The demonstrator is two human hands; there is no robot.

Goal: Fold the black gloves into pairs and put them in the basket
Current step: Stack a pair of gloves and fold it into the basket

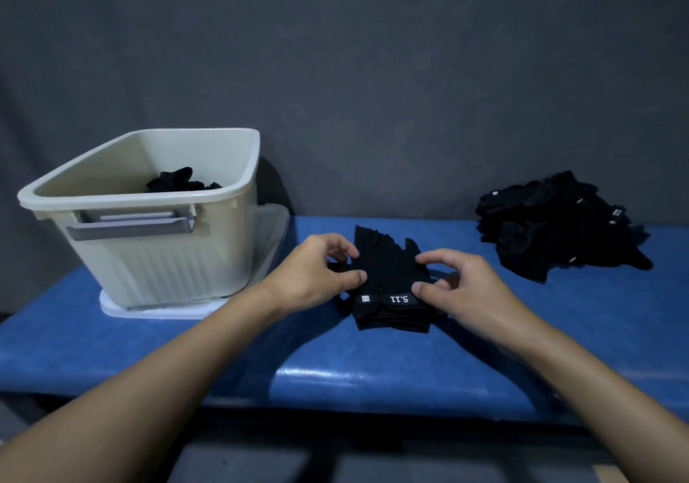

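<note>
1. Black fabric, soft and matte: the stacked gloves (387,281) lie at the middle of a glossy blue padded bench (373,370) with their cuffs toward the viewer. White lettering on one cuff band reads upside down. The dark layers merge, so I cannot tell how many gloves are in the stack.
2. The left hand (317,273) pinches the stack's edge at nine o'clock. Its thumb lies on top and its fingers are curled.
3. The right hand (462,288) pinches the edge at three o'clock, with the thumb beside the lettered band and the fingers bent. The lower fingers are hidden behind the hand.
4. Both bare forearms are cut off by the lower frame edge.
5. At ten o'clock from the stack stands the basket (149,258), made of cream plastic. It is a rounded rectangle with ribbed lower walls and a grey bar handle (130,223). It rests on a translucent white tray (268,229).
6. Inside the basket, folded gloves (179,181) peek above the near rim. The wall hides the rest.
7. At two o'clock lies a loose heap of gloves (559,225), rumpled and marked with small white tags. Single gloves cannot be told apart.
8. A grey cloth backdrop (373,53) hangs behind everything.
</note>
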